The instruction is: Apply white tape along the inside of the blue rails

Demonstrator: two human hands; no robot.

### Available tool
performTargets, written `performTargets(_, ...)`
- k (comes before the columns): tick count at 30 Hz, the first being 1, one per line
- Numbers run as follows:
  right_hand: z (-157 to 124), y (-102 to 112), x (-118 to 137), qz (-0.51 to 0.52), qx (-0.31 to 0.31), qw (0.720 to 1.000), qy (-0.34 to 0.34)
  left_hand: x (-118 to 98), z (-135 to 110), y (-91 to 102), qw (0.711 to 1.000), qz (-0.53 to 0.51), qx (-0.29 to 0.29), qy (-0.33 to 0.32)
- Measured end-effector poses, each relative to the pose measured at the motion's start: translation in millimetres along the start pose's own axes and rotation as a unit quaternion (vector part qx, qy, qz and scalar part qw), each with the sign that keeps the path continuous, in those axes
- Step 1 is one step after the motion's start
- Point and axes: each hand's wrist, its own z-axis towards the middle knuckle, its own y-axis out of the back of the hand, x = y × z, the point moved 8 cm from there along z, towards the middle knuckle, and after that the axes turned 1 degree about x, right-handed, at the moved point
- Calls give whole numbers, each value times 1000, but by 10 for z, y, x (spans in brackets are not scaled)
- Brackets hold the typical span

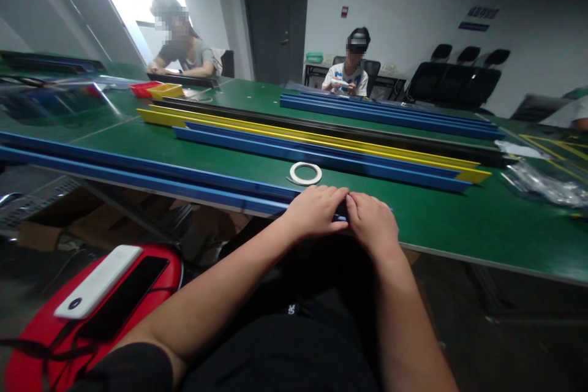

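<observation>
Both my hands rest at the near edge of the green table (pixel 459 226), on the right end of a long blue strip (pixel 138 174) that runs off to the left. My left hand (pixel 315 211) is curled over the strip's end, fingers closed on it. My right hand (pixel 372 223) sits against it, fingers bent and pinching the same end. The strip's tip is hidden under my fingers. A white roll of tape (pixel 305 173) lies flat on the table just beyond my hands.
More long strips lie across the table: blue (pixel 321 159), yellow (pixel 298 135), black, and another blue pair farther back. Red and yellow bins (pixel 158 90) stand at far left, clear plastic bags (pixel 546 184) at right. Two people sit opposite. A red bag (pixel 41 343) with phones sits beside me.
</observation>
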Motion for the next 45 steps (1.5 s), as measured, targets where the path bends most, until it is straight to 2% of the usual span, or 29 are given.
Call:
performTargets(5,2,-9,37,-53,10,999,6,-34,-87,123,998,-47,-12,-45)
performTargets(8,-1,-19,58,-61,14,998,4,82,-192,194,998,-57,-14,-30)
performTargets(12,-4,-17,75,-66,19,998,-6,502,-396,295,998,-26,-17,62)
performTargets(17,1,-12,75,-70,21,997,-23,1157,-690,388,982,8,21,187)
performTargets(20,2,-12,71,-72,16,997,-33,1387,-847,451,977,10,36,211)
performTargets(23,-5,-3,72,-72,7,997,-36,1475,-965,524,979,1,27,201)
performTargets(29,2,11,43,-64,19,997,-45,1487,-1058,552,981,49,17,189)
performTargets(33,14,31,59,-60,20,997,-45,1446,-1058,559,972,105,-3,209)
performTargets(37,-8,76,10,-65,1,997,-51,1352,-1038,565,966,120,-29,227)
performTargets(40,-61,140,-232,-74,-21,994,-74,1145,-931,525,966,119,-63,219)
performTargets(45,-217,259,-973,-107,-39,987,-115,619,-547,313,968,108,-96,203)
